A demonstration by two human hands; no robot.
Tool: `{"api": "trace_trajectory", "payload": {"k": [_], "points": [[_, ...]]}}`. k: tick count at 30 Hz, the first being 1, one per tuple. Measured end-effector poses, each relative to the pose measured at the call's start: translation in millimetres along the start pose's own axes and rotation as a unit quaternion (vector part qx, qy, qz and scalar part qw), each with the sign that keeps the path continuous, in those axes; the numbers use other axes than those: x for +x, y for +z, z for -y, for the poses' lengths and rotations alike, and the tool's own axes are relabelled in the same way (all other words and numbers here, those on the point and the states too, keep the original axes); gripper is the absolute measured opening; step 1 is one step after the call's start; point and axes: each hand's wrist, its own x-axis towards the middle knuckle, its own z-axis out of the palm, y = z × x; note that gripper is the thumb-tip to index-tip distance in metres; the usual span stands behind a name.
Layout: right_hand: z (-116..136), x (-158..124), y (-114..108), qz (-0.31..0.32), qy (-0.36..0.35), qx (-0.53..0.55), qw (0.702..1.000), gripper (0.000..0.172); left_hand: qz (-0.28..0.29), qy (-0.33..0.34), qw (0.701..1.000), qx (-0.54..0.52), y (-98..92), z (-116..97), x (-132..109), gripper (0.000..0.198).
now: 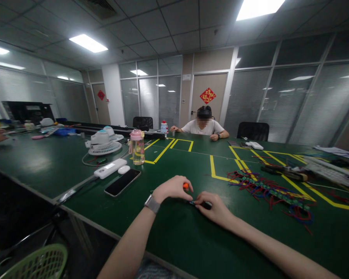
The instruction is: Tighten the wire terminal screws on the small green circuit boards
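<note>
My left hand (174, 188) rests on the green table (192, 240) with its fingers closed round a small orange-tipped tool (185, 185); a watch sits on that wrist. My right hand (213, 207) lies just to the right, fingers pinched on a small dark part (198, 203) pressed to the table top. The two hands nearly touch. A heap of red, blue and green wired parts (267, 190) lies to the right of my hands, beyond arm's middle.
A black phone (122, 182), a white power bank (110, 168), a pink-lidded bottle (137, 147) and small white fans (103, 144) stand at the left. Yellow tape lines (212, 166) mark the table. Another person (203, 126) sits at the far side. A green basket (37, 263) stands below left.
</note>
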Motion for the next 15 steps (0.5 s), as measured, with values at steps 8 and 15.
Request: {"api": "trace_trajectory", "payload": {"k": [8, 15], "points": [[10, 9, -5, 0.013, 0.091, 0.013, 0.996, 0.011, 0.088, -0.059, 0.991, 0.080, 15.1, -6, 3, 0.016], [16, 9, -14, 0.053, -0.034, -0.043, 0.997, 0.016, 0.065, -0.056, 0.989, 0.119, 15.4, -12, 1, 0.016]]}}
